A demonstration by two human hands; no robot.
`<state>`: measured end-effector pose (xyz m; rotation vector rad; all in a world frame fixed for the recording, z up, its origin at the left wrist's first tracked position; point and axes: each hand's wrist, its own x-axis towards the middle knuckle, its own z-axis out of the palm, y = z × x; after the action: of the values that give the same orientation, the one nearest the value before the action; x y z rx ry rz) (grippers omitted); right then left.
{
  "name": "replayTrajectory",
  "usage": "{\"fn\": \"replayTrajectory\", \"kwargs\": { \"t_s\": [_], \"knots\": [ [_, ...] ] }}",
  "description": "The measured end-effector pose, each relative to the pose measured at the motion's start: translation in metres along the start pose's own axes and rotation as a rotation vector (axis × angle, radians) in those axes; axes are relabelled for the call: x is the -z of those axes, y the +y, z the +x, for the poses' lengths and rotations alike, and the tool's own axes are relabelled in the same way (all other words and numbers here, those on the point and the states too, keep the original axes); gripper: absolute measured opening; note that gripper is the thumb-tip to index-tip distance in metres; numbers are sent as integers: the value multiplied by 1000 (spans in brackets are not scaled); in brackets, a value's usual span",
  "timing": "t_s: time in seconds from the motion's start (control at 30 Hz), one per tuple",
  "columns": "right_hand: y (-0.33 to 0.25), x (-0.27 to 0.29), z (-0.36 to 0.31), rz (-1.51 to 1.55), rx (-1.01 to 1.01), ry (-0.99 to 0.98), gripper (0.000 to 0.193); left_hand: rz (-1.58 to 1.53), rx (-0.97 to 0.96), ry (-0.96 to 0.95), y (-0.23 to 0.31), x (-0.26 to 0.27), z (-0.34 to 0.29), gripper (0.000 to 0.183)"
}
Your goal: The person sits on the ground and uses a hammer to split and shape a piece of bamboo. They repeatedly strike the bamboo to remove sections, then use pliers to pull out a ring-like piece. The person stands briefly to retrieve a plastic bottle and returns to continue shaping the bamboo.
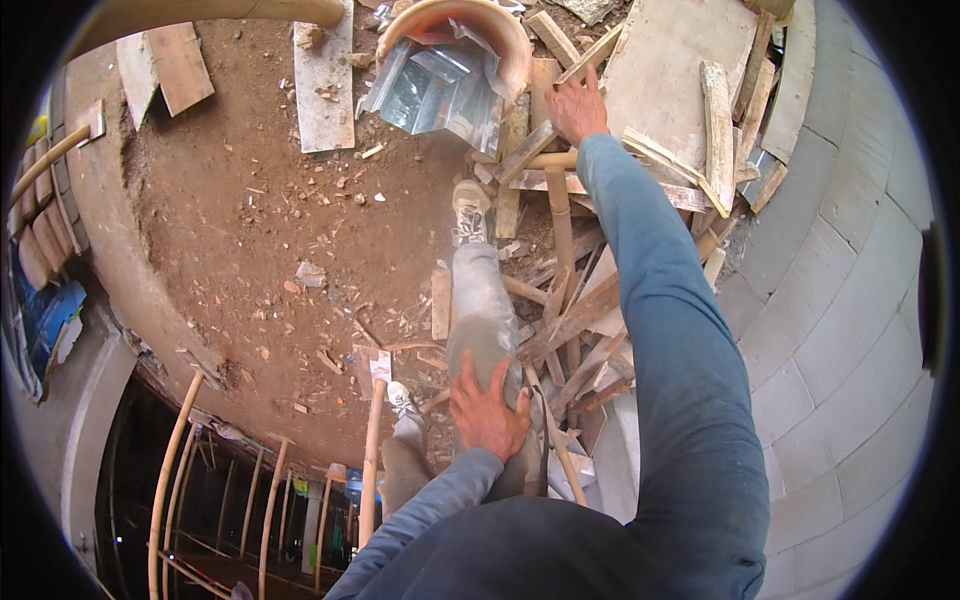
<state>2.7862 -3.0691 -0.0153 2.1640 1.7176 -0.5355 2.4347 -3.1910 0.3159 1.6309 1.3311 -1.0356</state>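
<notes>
So the right hand [577,110] is stretched out to the top of the frame, just right of center, with its fingertips right at a narrow wood strip [603,48]. That strip lies on a slant near the top edge, beside a big pale board [680,60]. Can't tell if the fingers are actually closed on it, since the back of the hand hides most of the contact.

The left hand [490,408] is down in the lower middle of the frame, palm on the trouser leg [475,290] that's stepped forward, fingers spread apart and nothing gripped. The shoe [470,212] on that leg is planted mid-frame, next to the scrap wood pile [585,318], which is a proper jumble running down the right of center.

Up top, left of the right hand, there's an orange bucket [516,55] with a shiny sheet [425,90] poking out of its mouth. A pale plank [325,90] lies on the brown dirt [250,230] left of that. Gray block wall [850,260] curves down the right side, and bamboo poles [372,450] stick up at lower left.
</notes>
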Motion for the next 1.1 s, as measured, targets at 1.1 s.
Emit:
{"fn": "replayTrajectory", "kwargs": {
  "t_s": [1.1],
  "knots": [
    [-202, -98, -123, 1319, -688, 272, 37, -1150, -314, -34, 11, -11, 414, 29]
  ]
}}
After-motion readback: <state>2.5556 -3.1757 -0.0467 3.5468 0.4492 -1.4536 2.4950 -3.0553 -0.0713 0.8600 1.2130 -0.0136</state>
